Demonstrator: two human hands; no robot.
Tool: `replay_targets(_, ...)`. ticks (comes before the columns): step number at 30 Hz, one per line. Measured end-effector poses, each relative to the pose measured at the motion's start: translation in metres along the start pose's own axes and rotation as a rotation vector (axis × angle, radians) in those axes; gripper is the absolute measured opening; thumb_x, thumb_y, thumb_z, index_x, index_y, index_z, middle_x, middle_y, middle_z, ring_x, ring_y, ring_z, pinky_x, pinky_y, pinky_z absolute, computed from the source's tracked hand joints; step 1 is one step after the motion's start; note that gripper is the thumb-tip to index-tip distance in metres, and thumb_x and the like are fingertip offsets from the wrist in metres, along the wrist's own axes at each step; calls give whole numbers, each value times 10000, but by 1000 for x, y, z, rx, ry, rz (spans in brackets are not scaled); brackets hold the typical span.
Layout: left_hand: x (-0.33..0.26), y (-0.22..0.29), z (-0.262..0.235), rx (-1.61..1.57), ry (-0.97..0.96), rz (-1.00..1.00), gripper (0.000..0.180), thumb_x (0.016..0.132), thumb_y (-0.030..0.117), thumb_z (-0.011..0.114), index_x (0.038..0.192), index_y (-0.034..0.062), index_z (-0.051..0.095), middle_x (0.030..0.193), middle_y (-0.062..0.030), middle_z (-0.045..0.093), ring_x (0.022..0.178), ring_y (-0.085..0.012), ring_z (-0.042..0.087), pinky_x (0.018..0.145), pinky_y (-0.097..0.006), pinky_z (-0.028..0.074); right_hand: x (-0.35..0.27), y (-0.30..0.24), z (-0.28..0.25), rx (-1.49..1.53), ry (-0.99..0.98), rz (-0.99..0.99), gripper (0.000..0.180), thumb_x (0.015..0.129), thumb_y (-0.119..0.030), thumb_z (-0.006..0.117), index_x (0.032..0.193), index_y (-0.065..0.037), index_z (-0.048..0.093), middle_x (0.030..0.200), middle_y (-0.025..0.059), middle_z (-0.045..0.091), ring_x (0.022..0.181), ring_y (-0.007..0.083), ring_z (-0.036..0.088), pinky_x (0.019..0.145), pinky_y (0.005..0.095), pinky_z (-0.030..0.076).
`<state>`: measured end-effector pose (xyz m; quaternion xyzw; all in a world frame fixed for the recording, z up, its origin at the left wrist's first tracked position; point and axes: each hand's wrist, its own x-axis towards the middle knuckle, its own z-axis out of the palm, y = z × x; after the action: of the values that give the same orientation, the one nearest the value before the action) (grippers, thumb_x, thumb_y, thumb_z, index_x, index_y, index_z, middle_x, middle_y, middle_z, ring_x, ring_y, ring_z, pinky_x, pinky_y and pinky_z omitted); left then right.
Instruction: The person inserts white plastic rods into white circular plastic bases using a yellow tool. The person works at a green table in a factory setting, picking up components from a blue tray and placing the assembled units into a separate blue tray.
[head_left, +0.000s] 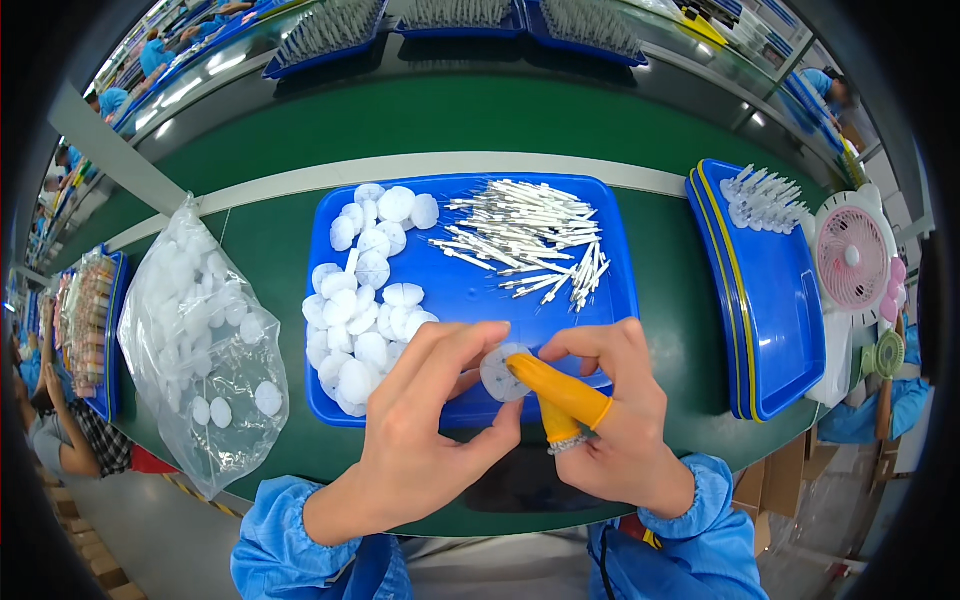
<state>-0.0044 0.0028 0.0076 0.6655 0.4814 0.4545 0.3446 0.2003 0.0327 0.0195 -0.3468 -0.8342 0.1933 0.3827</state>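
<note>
Between the thumb and fingers of my left hand (405,440), a round translucent plastic disc (494,380) is held by its edge, over the near rim of a blue tray (560,335). My right hand (625,440) wears yellow finger cots (565,390) on two fingers. One covered fingertip presses on the disc's face near its middle, and the right fingers are closed there; whether a small part sits under them is hidden. Many white discs (370,350) are heaped along the tray's left side. Thin white sticks with fine wire ends (530,235) lie piled at its far right.
Left of the tray, a clear plastic bag (190,340) holds more white discs. On the right stand stacked blue trays (790,345) with stemmed discs (765,200) at the top end, beside a pink-and-white fan (852,250). Blue trays of upright parts (460,15) line the far side.
</note>
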Motion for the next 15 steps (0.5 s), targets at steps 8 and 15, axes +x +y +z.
replay_targets(8,0,1,1,5,-7,-32,637,805,-142,789,1401,-8,607,1224,-117,599,1159,-225,729,927,-327,656,-3,6,3,-2,23,-3,512,531,92,714,1030,41,813,1156,136,663,888,303,530,666,365,465)
replay_targets(15,2,-1,0,19,17,-18,648,799,-117,810,1404,8,614,1207,-112,613,1132,-217,735,890,-321,657,-7,5,-2,-47,27,25,551,524,78,700,1063,45,815,1147,139,667,885,310,536,680,373,469)
